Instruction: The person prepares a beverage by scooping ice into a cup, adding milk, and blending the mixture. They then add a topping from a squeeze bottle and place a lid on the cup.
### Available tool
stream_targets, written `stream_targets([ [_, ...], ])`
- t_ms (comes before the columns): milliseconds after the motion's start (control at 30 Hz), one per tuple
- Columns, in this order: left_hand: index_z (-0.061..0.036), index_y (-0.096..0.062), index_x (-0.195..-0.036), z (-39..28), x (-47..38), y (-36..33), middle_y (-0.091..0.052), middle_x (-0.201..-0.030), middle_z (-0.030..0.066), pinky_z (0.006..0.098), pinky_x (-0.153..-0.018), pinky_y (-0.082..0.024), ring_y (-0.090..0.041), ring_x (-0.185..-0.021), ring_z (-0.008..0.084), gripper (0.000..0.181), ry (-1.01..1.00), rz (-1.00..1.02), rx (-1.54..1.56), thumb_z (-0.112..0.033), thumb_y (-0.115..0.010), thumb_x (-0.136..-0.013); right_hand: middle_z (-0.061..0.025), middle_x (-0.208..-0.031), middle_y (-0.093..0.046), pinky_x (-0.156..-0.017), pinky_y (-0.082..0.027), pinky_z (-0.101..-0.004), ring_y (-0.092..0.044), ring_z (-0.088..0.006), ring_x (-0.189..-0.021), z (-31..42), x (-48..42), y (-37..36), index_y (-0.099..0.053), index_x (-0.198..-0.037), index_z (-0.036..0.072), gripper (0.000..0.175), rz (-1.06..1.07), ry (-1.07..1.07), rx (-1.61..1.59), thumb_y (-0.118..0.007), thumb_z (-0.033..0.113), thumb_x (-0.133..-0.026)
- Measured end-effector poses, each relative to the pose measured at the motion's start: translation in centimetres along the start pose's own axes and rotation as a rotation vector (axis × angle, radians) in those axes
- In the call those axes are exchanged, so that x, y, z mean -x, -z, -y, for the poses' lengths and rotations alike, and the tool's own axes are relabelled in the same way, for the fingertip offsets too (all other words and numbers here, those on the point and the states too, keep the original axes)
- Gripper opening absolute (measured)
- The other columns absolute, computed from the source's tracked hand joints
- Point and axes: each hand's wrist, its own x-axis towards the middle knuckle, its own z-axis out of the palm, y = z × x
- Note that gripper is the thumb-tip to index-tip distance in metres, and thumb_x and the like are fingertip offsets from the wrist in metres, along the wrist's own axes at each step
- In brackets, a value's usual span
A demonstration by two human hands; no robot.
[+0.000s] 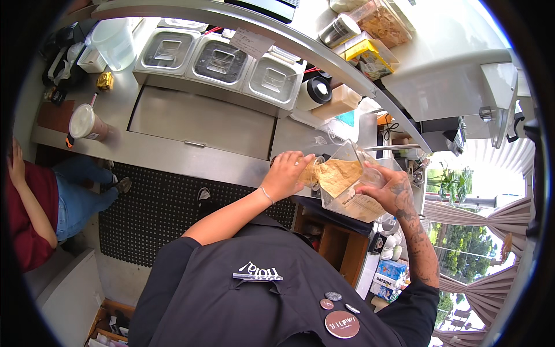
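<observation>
My right hand (388, 188) grips a clear plastic blender jug (347, 206), which is tilted on its side with its mouth towards the left. Inside the jug lies a thick, light-brown blended drink (340, 175). My left hand (284, 175) is wrapped around a clear cup (313, 172) at the jug's mouth. Light-brown contents show in the cup too; its far end is hidden by my fingers. Both vessels are over the front edge of the steel counter.
Lidded containers (273, 84) line the counter's back under a metal shelf rail (312, 52). A lidded cup of drink (84, 123) stands at left. A person in a dark red top (32, 208) is at far left. Milk cartons (386, 279) are at lower right.
</observation>
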Motion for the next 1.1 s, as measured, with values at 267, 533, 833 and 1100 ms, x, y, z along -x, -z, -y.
stream_targets([
  [267,-0.0151,-0.045,-0.141,0.0,0.3,-1.0,-0.053,-0.122,0.0104,0.0433,-0.101,-0.041,-0.052,-0.117,0.0314,0.085,0.012,0.014,0.023,-0.019,-0.083,-0.064,-0.0139,-0.074,-0.069,-0.07,-0.054,-0.036,-0.067,-0.0236,-0.064,0.8,-0.2,0.5,-0.069,-0.124,0.012,0.067,0.096,-0.08,0.066,-0.089,0.042,-0.068],
  [533,-0.0145,-0.045,-0.14,0.3,0.1,-1.9,-0.053,-0.124,0.0106,0.0459,-0.104,-0.043,-0.054,-0.117,0.0316,0.084,0.06,0.038,0.078,-0.019,-0.083,-0.066,-0.0139,-0.078,-0.071,-0.073,-0.055,-0.0362,-0.069,-0.0246,-0.069,0.7,-0.5,-0.2,-0.069,-0.124,0.012,0.067,0.051,-0.039,0.069,-0.089,0.044,-0.068],
  [833,-0.014,-0.046,-0.14,1.7,0.9,-5.2,-0.056,-0.127,0.0122,0.0412,-0.096,-0.052,-0.057,-0.118,0.0328,0.08,0.117,-0.004,0.158,-0.018,-0.08,-0.068,-0.0143,-0.087,-0.074,-0.074,-0.056,-0.0361,-0.072,-0.0254,-0.075,-0.2,-1.2,-1.3,-0.069,-0.124,0.013,0.067,0.074,-0.07,0.046,-0.088,0.044,-0.068],
  [1100,-0.0148,-0.023,-0.155,4.2,2.5,-5.9,-0.05,-0.138,0.0176,0.0432,-0.104,-0.046,-0.05,-0.127,0.0383,0.104,0.212,0.144,0.378,-0.021,-0.084,-0.071,-0.0147,-0.086,-0.073,-0.074,-0.057,-0.0366,-0.072,-0.0254,-0.074,0.0,-1.6,-1.7,-0.069,-0.124,0.013,0.066,0.1,-0.081,0.075,-0.088,0.045,-0.069],
])
